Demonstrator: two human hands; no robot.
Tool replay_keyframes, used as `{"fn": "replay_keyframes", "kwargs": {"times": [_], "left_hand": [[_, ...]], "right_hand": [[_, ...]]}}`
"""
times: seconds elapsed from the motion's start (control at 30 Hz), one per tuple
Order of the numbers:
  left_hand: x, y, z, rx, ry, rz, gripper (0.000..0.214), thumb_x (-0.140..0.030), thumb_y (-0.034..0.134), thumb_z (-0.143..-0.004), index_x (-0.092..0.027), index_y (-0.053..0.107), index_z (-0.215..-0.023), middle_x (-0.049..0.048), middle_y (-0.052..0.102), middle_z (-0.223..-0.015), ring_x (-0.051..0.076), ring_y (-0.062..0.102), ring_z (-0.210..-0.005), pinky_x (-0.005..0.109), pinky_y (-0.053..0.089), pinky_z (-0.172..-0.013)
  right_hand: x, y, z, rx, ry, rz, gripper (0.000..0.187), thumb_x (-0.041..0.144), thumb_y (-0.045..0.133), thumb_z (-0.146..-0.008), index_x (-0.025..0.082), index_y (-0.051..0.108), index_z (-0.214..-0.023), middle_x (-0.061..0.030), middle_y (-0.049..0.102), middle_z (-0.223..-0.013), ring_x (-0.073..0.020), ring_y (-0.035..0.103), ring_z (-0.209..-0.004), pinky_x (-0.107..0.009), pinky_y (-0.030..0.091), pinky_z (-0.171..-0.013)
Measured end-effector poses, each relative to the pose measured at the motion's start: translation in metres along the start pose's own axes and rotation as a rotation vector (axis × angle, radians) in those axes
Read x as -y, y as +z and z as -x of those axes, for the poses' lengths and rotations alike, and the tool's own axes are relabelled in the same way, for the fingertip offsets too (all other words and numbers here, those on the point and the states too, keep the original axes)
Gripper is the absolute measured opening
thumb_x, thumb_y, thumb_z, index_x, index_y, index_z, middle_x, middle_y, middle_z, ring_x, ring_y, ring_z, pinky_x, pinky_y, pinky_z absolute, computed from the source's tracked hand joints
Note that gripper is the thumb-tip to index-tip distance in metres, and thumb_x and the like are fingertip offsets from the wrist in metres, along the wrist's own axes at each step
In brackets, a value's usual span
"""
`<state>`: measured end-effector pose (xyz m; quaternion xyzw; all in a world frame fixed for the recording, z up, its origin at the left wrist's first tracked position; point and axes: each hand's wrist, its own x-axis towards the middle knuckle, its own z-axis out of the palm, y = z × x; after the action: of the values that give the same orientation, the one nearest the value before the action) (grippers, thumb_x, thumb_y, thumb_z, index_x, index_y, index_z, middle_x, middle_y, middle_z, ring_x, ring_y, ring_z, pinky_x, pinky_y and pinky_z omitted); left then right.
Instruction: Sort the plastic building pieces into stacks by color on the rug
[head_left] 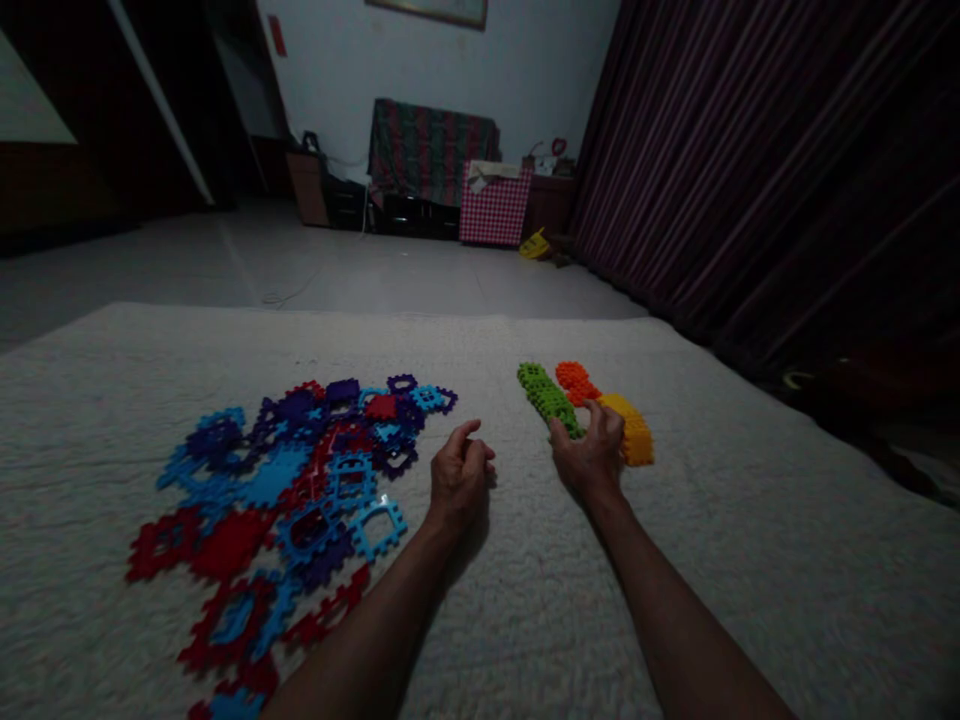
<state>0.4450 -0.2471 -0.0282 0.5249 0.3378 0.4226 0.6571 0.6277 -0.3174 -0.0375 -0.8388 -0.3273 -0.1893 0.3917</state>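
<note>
My right hand is closed around the near end of a row of green plastic interlocking tiles, thumb on one side and fingers on the other. Just beyond its fingers lie orange tiles, and a row of yellow tiles sits against its right side. My left hand rests on the pale cover, loosely curled with its fingers partly apart and nothing held. To its left spreads a loose pile of blue, purple and red tiles; a light blue open-framed tile is among the nearest to that hand.
The tiles lie on a cream quilted cover, whose far edge meets a tiled floor. Dark purple curtains hang at the right. By the far wall stand a cloth-draped item and a red checked box.
</note>
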Motion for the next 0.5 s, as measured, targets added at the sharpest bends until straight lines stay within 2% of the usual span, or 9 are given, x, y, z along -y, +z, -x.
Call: {"fn": "replay_keyframes", "kwargs": {"times": [0.13,0.2,0.33,0.4,0.5], "left_hand": [[0.003,0.000,0.000,-0.006,0.009,0.037,0.045,-0.029,0.057,-0.078,-0.013,0.061,-0.120,-0.0015,0.060,-0.070,0.009,0.055,-0.053,0.019,0.044,-0.047],[0.004,0.000,0.000,-0.009,0.012,0.040,0.044,-0.029,0.057,-0.077,-0.013,0.062,-0.118,-0.0014,0.060,-0.069,0.009,0.055,-0.053,0.018,0.043,-0.047],[0.004,0.000,0.000,-0.012,0.021,0.028,0.043,-0.029,0.058,-0.076,-0.013,0.063,-0.116,-0.0014,0.061,-0.069,0.009,0.055,-0.052,0.019,0.043,-0.047],[0.003,0.000,0.000,-0.014,0.021,0.024,0.043,-0.029,0.059,-0.075,-0.014,0.064,-0.115,-0.0013,0.062,-0.068,0.009,0.056,-0.052,0.019,0.044,-0.048],[0.003,0.000,0.000,-0.020,0.030,0.004,0.043,-0.028,0.060,-0.074,-0.014,0.065,-0.114,-0.0012,0.062,-0.068,0.010,0.057,-0.052,0.020,0.046,-0.049]], "right_hand": [[0.011,-0.006,0.021,0.044,-0.111,-0.049,0.047,0.035,0.056,-0.081,0.016,0.055,-0.125,-0.0163,0.050,-0.127,-0.0299,0.047,-0.122,-0.045,0.044,-0.102],[0.012,-0.009,0.027,0.081,-0.096,-0.010,0.045,0.034,0.055,-0.082,0.017,0.056,-0.123,-0.0161,0.051,-0.125,-0.0303,0.049,-0.118,-0.044,0.047,-0.096],[0.007,-0.011,0.022,0.084,0.014,0.135,0.059,0.048,0.063,-0.078,0.013,0.055,-0.125,-0.0193,0.054,-0.120,-0.0344,0.052,-0.112,-0.047,0.046,-0.092],[0.006,-0.010,0.016,0.101,-0.008,0.185,0.067,0.051,0.066,-0.074,0.011,0.054,-0.126,-0.0195,0.056,-0.116,-0.0351,0.053,-0.108,-0.047,0.045,-0.091],[0.005,-0.005,0.009,0.112,-0.020,0.244,0.066,0.048,0.068,-0.074,0.011,0.055,-0.126,-0.0188,0.059,-0.111,-0.0345,0.055,-0.102,-0.046,0.045,-0.088]]}}
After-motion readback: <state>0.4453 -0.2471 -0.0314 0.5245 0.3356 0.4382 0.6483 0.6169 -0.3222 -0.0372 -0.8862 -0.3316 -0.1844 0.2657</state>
